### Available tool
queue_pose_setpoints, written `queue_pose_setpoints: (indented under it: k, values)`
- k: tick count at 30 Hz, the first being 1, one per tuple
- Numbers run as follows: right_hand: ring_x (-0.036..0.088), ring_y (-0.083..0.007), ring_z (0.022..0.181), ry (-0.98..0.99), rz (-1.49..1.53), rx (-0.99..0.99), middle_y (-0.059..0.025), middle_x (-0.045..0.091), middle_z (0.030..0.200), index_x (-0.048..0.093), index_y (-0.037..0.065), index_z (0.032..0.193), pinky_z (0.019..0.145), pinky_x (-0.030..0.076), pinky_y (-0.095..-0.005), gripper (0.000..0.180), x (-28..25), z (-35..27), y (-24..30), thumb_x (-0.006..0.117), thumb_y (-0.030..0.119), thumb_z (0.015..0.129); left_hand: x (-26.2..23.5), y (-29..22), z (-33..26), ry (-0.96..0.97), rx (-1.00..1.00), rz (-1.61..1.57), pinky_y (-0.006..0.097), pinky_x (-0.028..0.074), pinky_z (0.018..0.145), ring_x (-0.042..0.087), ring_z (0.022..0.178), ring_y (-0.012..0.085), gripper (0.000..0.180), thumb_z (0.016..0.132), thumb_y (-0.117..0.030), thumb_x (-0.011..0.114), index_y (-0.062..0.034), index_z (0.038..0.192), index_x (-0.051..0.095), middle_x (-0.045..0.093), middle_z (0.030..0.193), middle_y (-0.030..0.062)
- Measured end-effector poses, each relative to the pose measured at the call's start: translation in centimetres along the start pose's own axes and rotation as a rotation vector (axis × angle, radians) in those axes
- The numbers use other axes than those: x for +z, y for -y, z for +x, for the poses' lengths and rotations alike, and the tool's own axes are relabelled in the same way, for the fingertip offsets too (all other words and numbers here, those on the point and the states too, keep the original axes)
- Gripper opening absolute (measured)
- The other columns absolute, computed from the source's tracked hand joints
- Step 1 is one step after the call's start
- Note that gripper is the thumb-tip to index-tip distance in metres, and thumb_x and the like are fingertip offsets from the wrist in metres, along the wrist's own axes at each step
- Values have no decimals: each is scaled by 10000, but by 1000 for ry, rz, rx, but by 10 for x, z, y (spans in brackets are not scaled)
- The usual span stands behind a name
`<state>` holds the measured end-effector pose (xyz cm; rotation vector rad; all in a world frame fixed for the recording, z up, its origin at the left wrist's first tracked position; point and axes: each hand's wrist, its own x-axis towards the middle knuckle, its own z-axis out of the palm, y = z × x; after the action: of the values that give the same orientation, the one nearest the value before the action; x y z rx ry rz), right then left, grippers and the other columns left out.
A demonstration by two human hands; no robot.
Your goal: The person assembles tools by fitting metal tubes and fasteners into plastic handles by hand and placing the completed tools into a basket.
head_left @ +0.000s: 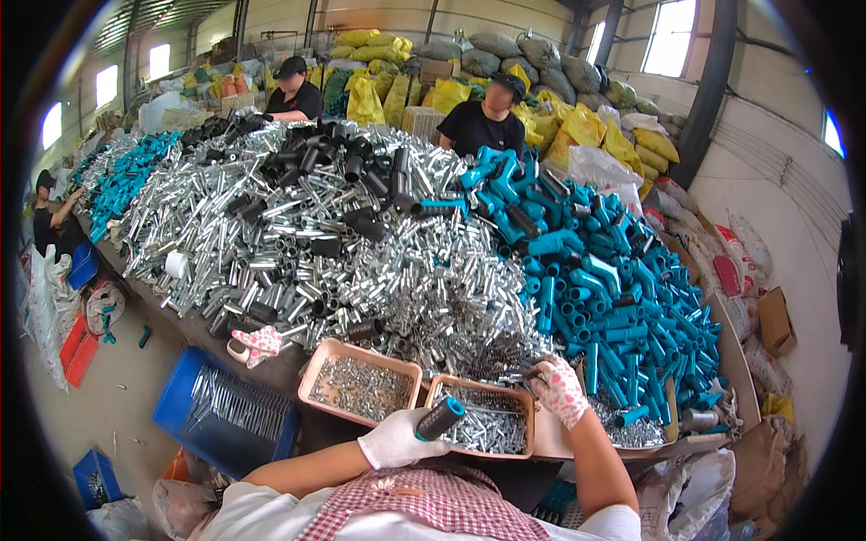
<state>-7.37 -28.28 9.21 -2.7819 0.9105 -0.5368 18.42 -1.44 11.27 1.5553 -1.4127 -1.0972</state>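
Observation:
My left hand, in a white glove, is closed around a teal and black plastic handle. The handle is tilted, its teal end up, above the left edge of a tray of small metal parts. At that tray's far right corner is my right hand, in a white glove with pink patterning. Its fingers are curled together by a heap of small dark metal pieces; whatever they hold is hidden. Left of this tray sits another tray with tiny metal pieces.
Shiny metal tubes cover the table, with black sleeves among them. Teal handles are piled at the right. A blue crate of metal rods stands at left. A patterned glove lies on the table's edge. Several people work around the table.

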Motion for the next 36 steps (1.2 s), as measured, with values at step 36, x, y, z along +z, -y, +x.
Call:
queue_pose_setpoints:
  k: [36]
  values:
    - [628,-284,1089,556,697,-375,-163,639,1191,499,67,1391,949,482,-378,547,-62,67,130,665,208,889,-27,-8,44,316,-129,-180,304,488,624,613,657,156,433,778,-289,769,-16,1072,605,630,779,68]
